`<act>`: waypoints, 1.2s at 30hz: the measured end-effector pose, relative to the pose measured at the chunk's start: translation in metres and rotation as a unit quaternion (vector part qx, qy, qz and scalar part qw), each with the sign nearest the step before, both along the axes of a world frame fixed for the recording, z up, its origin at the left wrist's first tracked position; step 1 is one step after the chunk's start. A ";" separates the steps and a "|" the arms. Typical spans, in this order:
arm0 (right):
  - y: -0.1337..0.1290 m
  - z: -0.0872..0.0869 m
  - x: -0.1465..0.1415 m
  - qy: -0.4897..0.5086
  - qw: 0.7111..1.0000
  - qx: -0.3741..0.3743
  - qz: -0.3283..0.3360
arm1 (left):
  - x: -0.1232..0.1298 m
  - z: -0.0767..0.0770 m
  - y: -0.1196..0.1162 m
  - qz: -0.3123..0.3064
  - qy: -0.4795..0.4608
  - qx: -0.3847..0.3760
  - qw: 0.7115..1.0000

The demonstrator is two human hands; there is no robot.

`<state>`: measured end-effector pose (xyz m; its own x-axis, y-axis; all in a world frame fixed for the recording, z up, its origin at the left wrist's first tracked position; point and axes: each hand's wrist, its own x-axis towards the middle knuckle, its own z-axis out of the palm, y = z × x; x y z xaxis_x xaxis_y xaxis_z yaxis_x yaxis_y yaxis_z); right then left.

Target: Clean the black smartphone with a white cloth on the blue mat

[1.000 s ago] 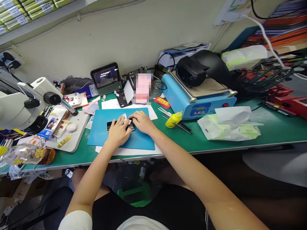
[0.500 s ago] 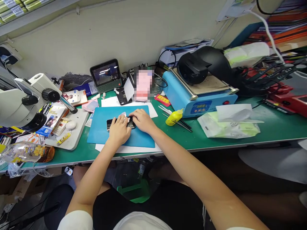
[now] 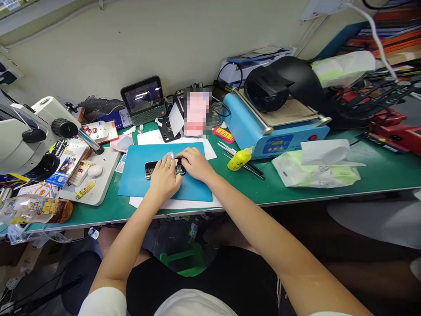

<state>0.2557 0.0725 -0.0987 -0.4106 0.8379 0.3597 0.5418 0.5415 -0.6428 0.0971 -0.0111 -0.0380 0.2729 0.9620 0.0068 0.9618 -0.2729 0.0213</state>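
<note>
A smartphone (image 3: 149, 171) with a dark, glossy face lies flat on a blue mat (image 3: 131, 186). Over its middle rests my left hand (image 3: 164, 179), fingers pressed down on a white tissue-like wipe (image 3: 169, 155) that sticks out past the fingertips. My right hand (image 3: 196, 164) is at the phone's right end, its bent fingers gripping the far edge. Both hands hide much of the phone, and the part of the wipe beneath the left fingers cannot be seen.
Right of the mat lie a yellow bottle (image 3: 239, 159), thin tools (image 3: 226, 148) and a tissue pack (image 3: 317, 169). Behind them stands a blue machine (image 3: 276, 142). A microscope (image 3: 49, 127) and drink bottle (image 3: 36, 210) occupy the left; a small screen (image 3: 144, 97) stands behind.
My left fingers have drawn closer together and lie flatter over the phone. The right hand keeps its place at the phone's end. The view has shifted slightly.
</note>
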 end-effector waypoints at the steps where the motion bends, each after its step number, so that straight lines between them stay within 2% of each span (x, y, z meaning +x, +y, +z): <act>1: 0.000 0.000 0.000 0.002 1.000 -0.002 0.001 | 0.002 -0.001 0.001 0.001 -0.003 0.000 1.000; 10: -0.004 0.006 0.001 -0.015 1.000 0.000 0.009 | -0.009 -0.015 -0.038 -0.027 -0.009 0.025 0.999; 17: -0.003 0.007 0.002 -0.017 1.000 -0.010 0.008 | -0.009 -0.003 -0.014 0.005 0.022 0.023 0.999; 23: -0.002 0.005 0.002 -0.011 1.000 -0.011 0.011 | -0.022 0.006 -0.023 0.016 0.029 0.045 0.998; 30: -0.002 0.004 0.003 -0.003 1.000 -0.016 0.005 | -0.017 0.005 -0.010 0.032 0.045 0.051 0.997; 36: -0.001 0.006 0.002 -0.003 1.000 -0.016 0.009 | -0.020 0.006 -0.023 0.044 0.056 0.060 0.996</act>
<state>0.2577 0.0715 -0.0926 -0.4274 0.8414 0.3306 0.5355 0.5303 -0.6573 0.0775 -0.0343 -0.0322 0.1936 0.9762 0.0972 0.9766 -0.1823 -0.1142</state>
